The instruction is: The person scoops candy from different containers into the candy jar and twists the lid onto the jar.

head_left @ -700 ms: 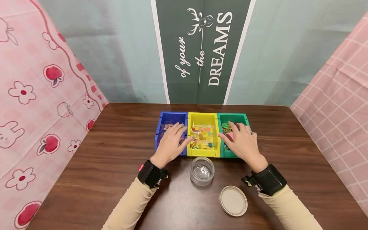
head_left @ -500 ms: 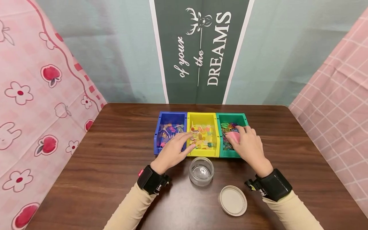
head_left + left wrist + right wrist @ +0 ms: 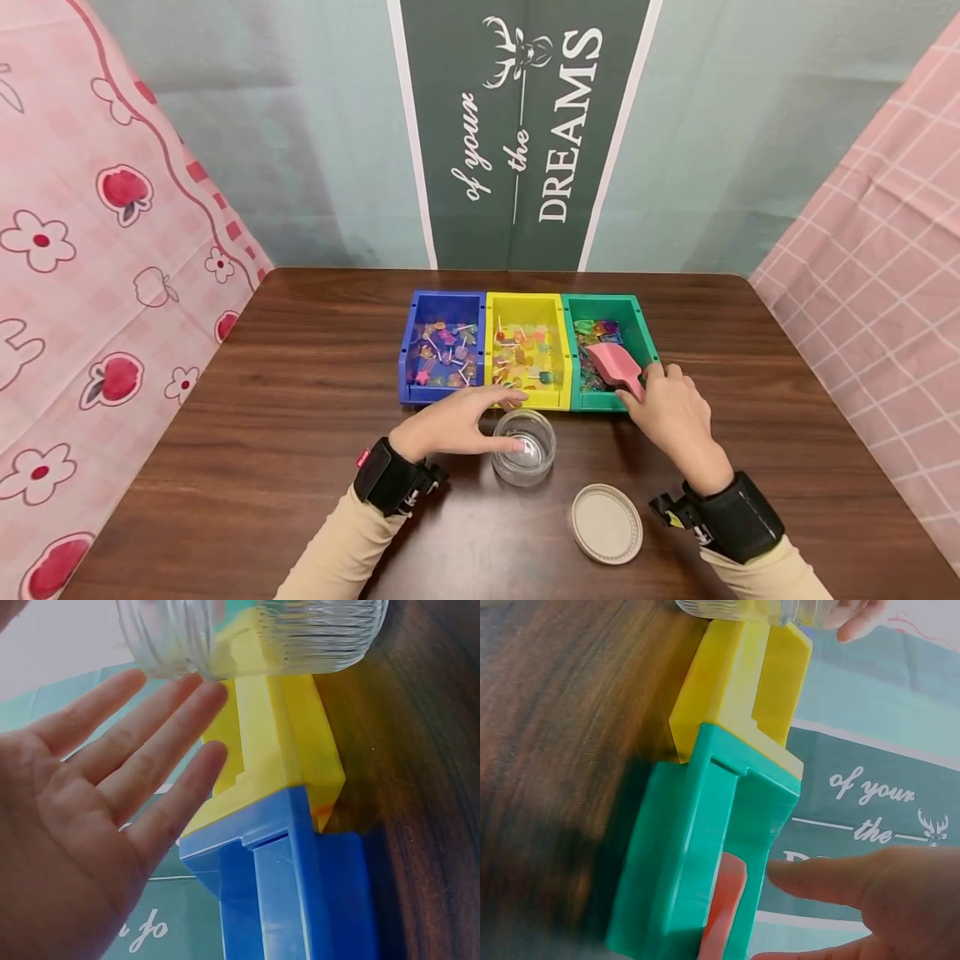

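A pink scoop [image 3: 613,364] lies in the green bin [image 3: 643,333] among colourful translucent pieces, its handle pointing toward the front right. My right hand [image 3: 675,417] is at that handle, thumb and fingers spread apart on either side of it. In the right wrist view part of the scoop [image 3: 724,900] shows behind the bin's wall, and the thumb stands straight. My left hand [image 3: 450,423] reaches to the clear glass jar [image 3: 525,471], fingers extended behind its rim and thumb in front. In the left wrist view the fingers are straight beside the jar [image 3: 300,637].
A blue bin [image 3: 407,367] and a yellow bin [image 3: 566,367] adjoin the green one, both containing small candy-like pieces, some on sticks. A round pale lid [image 3: 606,523] lies on the brown table [image 3: 225,467], in front of the jar and to its right. Patterned cloths hang around.
My left hand has left the blue bin and come down to the jar. The right hand has drawn back from over the scoop's bowl toward its handle, uncovering the scoop.
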Demonstrator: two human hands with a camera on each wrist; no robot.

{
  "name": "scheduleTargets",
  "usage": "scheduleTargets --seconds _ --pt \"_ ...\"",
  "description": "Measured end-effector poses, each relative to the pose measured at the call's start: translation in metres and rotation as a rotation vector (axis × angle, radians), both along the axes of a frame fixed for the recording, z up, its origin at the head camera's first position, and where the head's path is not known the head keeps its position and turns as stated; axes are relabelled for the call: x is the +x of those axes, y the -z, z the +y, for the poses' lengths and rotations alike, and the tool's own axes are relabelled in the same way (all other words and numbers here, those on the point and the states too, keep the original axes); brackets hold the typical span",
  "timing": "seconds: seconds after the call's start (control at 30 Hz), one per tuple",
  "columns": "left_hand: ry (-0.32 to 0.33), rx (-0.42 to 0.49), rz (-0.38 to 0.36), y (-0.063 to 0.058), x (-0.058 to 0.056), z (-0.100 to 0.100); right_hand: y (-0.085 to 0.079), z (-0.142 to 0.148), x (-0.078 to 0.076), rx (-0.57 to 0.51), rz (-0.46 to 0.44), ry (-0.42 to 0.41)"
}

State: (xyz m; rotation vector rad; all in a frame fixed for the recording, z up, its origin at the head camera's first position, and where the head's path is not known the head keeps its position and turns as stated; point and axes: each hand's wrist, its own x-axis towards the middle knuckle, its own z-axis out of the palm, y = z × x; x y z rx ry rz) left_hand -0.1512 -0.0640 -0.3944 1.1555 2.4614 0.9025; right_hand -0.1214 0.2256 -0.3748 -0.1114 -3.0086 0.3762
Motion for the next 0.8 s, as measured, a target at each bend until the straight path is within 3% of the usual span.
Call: scheduleTargets --seconds 0.13,0.53,0.8 --pt "0.021 -0.016 -0.027 0.004 0.000 0.000 0.002 0.002 0.000 -0.010 -0.041 0.001" --pt "0.041 -0.085 -0.021 0.013 -0.001 0.004 0.009 0.005 -0.002 -0.045 0.011 -0.007" --pt "0.059 -0.093 -0.005 0.020 -0.004 0.005 0.013 0.004 -0.003 -0.072 -0.008 0.021"
